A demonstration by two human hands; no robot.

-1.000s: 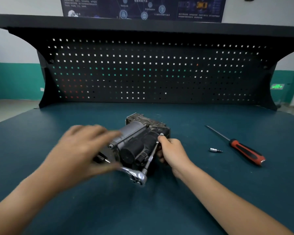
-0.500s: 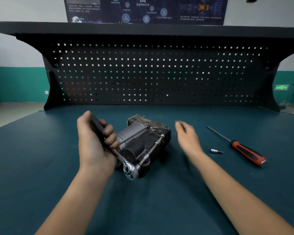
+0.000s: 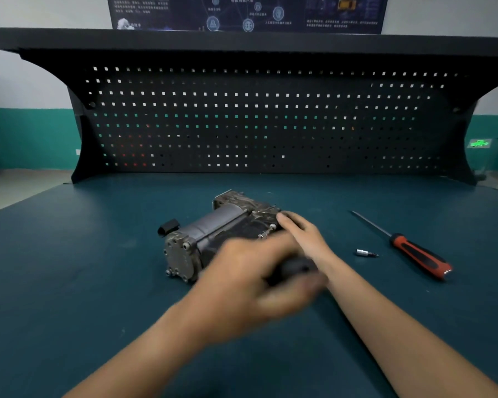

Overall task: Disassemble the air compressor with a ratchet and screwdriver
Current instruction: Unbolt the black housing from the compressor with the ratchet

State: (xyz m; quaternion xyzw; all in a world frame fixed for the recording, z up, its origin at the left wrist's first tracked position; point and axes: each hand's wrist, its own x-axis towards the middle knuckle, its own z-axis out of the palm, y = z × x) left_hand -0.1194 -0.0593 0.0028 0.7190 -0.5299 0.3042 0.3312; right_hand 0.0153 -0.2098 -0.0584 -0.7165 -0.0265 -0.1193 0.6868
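**One compressor, two hands on it**

One air compressor (image 3: pixel 213 237) is lying on the dark green bench (image 3: pixel 69 268), directly under the fingers of both hands. Its long axis is running diagonally. The bolted grey end plate is facing near-left, away from the fingers, and the blocky end is pointing far-right, beneath the right fingertips.

One right hand (image 3: pixel 302 235) is resting on that far-right corner, its fingers (image 3: pixel 285 218) lying stretched and relaxed over the metal, gripping nothing. One left hand (image 3: pixel 247 282), blurred, is covering the compressor's near-right side. Its fingers seem to be wrapping round the dark handle of one ratchet (image 3: pixel 295 267), most of which is hiding behind them.

To the right of the right fingers, one small silver bit (image 3: pixel 365 253) is lying apart from them. Beyond it, one screwdriver (image 3: pixel 414 254) with a red-and-black handle is lying with its shaft pointing far-left. One black pegboard (image 3: pixel 242 124) is standing well beyond all the fingers.
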